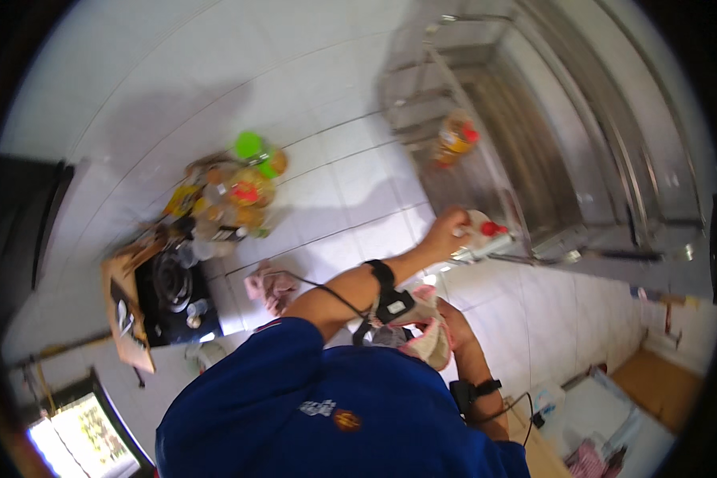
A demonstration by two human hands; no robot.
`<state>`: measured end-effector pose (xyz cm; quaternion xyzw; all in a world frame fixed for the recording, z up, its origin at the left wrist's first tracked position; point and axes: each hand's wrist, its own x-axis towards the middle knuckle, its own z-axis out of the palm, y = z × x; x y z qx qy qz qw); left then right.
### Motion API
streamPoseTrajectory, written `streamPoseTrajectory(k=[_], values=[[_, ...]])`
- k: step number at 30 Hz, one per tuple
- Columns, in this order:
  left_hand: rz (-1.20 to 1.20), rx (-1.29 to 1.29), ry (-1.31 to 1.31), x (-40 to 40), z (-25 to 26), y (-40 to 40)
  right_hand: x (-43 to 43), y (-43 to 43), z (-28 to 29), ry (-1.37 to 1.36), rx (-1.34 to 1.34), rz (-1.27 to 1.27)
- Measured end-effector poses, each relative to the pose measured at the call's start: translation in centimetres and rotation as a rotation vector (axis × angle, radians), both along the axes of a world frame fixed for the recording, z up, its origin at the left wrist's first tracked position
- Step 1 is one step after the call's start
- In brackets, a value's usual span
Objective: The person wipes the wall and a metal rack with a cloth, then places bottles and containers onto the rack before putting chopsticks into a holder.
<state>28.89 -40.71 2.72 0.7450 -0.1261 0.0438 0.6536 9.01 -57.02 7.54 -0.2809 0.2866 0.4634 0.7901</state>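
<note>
My left hand (448, 234) reaches across to the right with its fingers curled at a pale container with a red cap (491, 229). The container is at the near corner of a metal rack (463, 185), and blur hides its exact shape. Close to my body, my right hand (448, 316) has hold of a white cloth with pink edging (433, 343). Much of that hand is hidden by the fabric. A bottle with a red cap and yellow label (456, 137) stands farther back on the rack.
Left of me are a black gas stove (176, 293) and a cluster of jars and bottles (233, 200), some green-lidded. A crumpled pink cloth (272, 287) lies on the white tiled counter (334, 185). Beyond the rack is a metal sink-like basin (514, 119). A cable runs from each wrist strap.
</note>
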Motion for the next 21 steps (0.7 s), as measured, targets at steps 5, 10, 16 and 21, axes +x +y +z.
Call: streamPoseTrajectory(k=[5, 10, 16, 21], values=[[0.027, -0.038, 0.097, -1.1, 2.7, -0.7, 0.8, 0.2, -3.6, -0.043, 0.065, 0.045], [0.036, 0.018, 0.170, -2.2, 4.0, 1.8, 3.0, 3.2, -2.0, 0.099, 0.080, -0.021], [0.256, -0.011, 0.197, -6.4, 4.4, 11.0, 4.0, 5.2, -1.1, -0.027, 0.046, 0.121], [1.066, 0.142, 0.384, -14.8, -4.8, 31.9, 3.0, 6.9, -1.2, -0.004, 0.037, 0.177]])
